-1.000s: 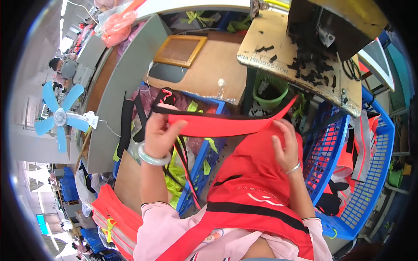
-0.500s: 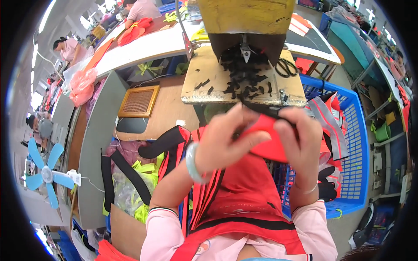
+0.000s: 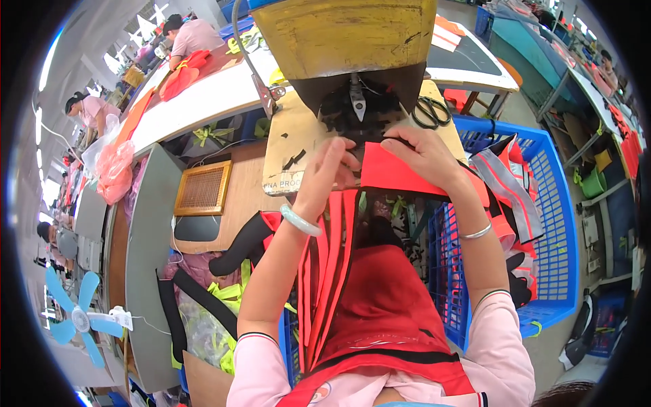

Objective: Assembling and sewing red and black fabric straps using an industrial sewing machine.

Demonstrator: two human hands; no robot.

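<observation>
One red panel (image 3: 388,168) at near edge of counter (image 3: 290,114), below metal tip (image 3: 357,105) of yellow machine (image 3: 339,41). My right hand (image 3: 428,159), nearly closed, pinches its far edge; left hand (image 3: 327,166) half-curled just beside (grip, if any, I can't tell). Looks like lining-up step; next move calls for flat, steady edge.

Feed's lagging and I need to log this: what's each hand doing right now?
Left hand: fingers bent; cannot tell whether it grips anything.
Right hand: closed, holding the red fabric piece.
</observation>
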